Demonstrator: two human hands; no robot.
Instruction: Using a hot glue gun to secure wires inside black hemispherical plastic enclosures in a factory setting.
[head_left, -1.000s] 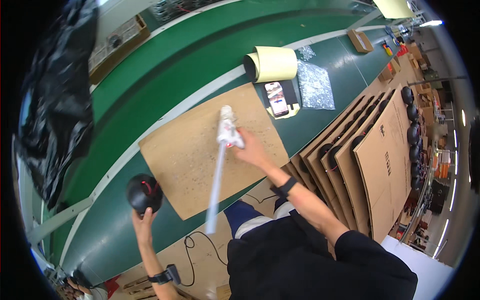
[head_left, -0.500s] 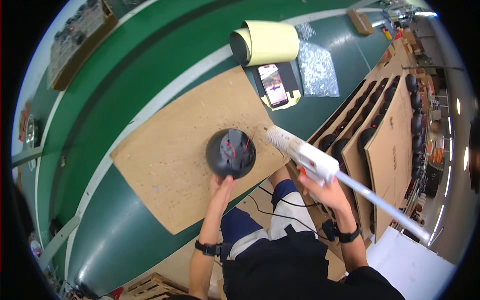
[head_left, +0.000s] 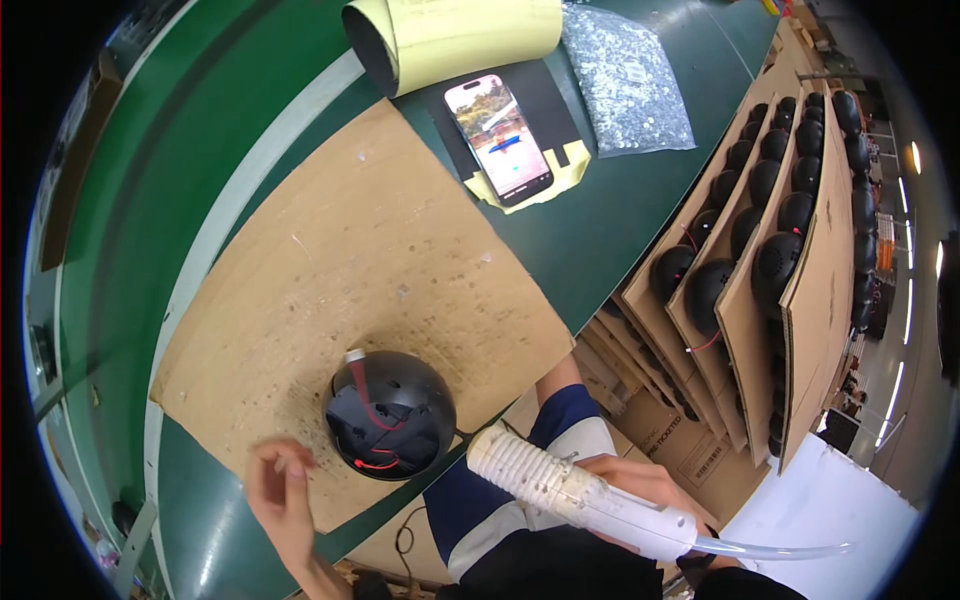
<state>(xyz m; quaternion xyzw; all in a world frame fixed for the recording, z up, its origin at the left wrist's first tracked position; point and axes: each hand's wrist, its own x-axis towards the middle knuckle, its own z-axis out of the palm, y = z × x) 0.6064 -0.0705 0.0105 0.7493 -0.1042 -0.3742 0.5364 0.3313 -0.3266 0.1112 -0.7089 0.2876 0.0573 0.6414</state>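
Right now your right hand (head_left: 640,485) is gripping the white glue gun (head_left: 580,492), fingers wrapped round its body, nozzle end pointing toward the black dome (head_left: 390,413). Your left hand (head_left: 280,490) is hovering loosely curled, holding nothing, just beside the dome. That dome is sitting open side up on the cardboard sheet (head_left: 330,260), red wires showing. Steady the dome before bringing the nozzle in. Farther out, a phone (head_left: 498,138) is lying on the green worktop (head_left: 160,170).
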